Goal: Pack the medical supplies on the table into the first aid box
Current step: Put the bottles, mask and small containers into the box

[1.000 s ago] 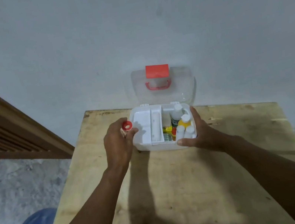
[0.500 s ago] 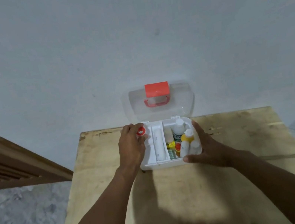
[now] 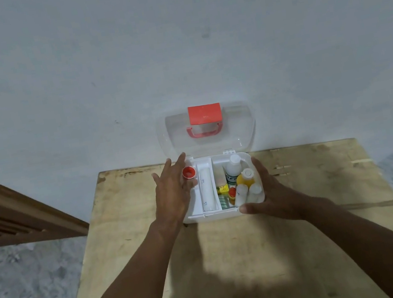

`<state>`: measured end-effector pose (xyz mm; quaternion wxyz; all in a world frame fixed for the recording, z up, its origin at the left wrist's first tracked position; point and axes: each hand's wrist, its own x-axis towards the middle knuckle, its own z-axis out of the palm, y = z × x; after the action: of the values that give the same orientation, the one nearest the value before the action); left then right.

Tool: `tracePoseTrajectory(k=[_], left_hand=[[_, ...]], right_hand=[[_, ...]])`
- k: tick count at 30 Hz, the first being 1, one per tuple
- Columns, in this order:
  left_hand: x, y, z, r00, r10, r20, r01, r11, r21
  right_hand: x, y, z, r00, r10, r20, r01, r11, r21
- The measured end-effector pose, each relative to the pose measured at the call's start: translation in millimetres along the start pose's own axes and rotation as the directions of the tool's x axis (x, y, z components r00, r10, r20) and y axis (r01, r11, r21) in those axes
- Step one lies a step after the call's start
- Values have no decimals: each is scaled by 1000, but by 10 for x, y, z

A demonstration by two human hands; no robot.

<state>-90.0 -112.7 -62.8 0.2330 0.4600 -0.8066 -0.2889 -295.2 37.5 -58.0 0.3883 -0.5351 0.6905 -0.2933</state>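
my left hand (image 3: 171, 192), fingers straight and spread, hovers by the red cap (image 3: 189, 172) over the left end of the first aid box (image 3: 211, 215) at the far edge of the table (image 3: 234, 259). my right hand (image 3: 271, 196) grips the right end. dropped on the rim, the cap could roll off.

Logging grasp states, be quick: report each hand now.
Left hand: open, fingers straight, beside the red roll.
Right hand: grips the first aid box at its right front corner.
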Motion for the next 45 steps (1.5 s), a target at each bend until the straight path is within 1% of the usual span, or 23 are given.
tracePoseTrajectory(k=[3, 6, 8, 11, 13, 17, 19, 22, 26, 30, 33, 35, 39, 41, 43, 45], left_hand=[[-55, 19, -32, 1000, 5, -4, -5, 999, -36], [-124, 40, -70, 998, 9, -66, -14, 997, -74], [-203, 52, -87, 998, 20, -57, -25, 996, -89], [-333, 57, -60, 993, 113, 31, -113, 994, 0], [-385, 55, -19, 986, 143, 81, -149, 986, 73], [-383, 30, 33, 988, 121, 93, -132, 983, 129], [-372, 23, 34, 989, 103, 108, -116, 986, 124], [-363, 33, 22, 989, 84, 123, -95, 992, 83], [-362, -2, 30, 994, 64, 90, -67, 998, 23], [-384, 1, 0, 997, 4, 82, 3, 997, -77], [-392, 3, -14, 998, 15, 66, -9, 995, -101], [-417, 7, -23, 998, -24, 53, 31, 990, -136], [-545, 103, -101, 995, -97, 5, 94, 944, -315], [-612, 110, -118, 998, -62, 3, 58, 927, -370], [-649, 80, -108, 1000, 1, 7, 2, 918, -397], [-677, 84, -118, 999, 30, 14, -22, 911, -412]], right_hand=[[0, -9, 0, 1000, -4, 3, 4, 1000, -3], [-3, -12, -1, 1000, -4, 4, 4, 1000, 2], [-11, -19, -2, 1000, 2, -3, -2, 1000, 2], [-15, -15, 1, 1000, 1, -8, -1, 1000, 7], [-13, -14, 3, 1000, 8, -5, -8, 1000, 9], [2, 18, 2, 999, 41, -4, -41, 999, 9], [7, 34, 5, 998, 58, -2, -58, 998, 2], [17, 65, 14, 999, 53, 5, -53, 999, 8], [-3, 39, 6, 999, 44, -5, -44, 999, 8], [-14, -18, 6, 1000, 8, 1, -8, 1000, 7], [-13, -28, -6, 1000, 5, -8, -5, 1000, 6], [-14, -23, -9, 1000, 8, -7, -8, 1000, 12], [-25, -20, 0, 999, 33, -11, -33, 999, 19], [-20, -2, 4, 999, 45, -18, -45, 999, 18], [-19, -13, 5, 999, 33, -10, -33, 999, 12], [-22, -43, 0, 999, 32, -16, -32, 999, -5]])
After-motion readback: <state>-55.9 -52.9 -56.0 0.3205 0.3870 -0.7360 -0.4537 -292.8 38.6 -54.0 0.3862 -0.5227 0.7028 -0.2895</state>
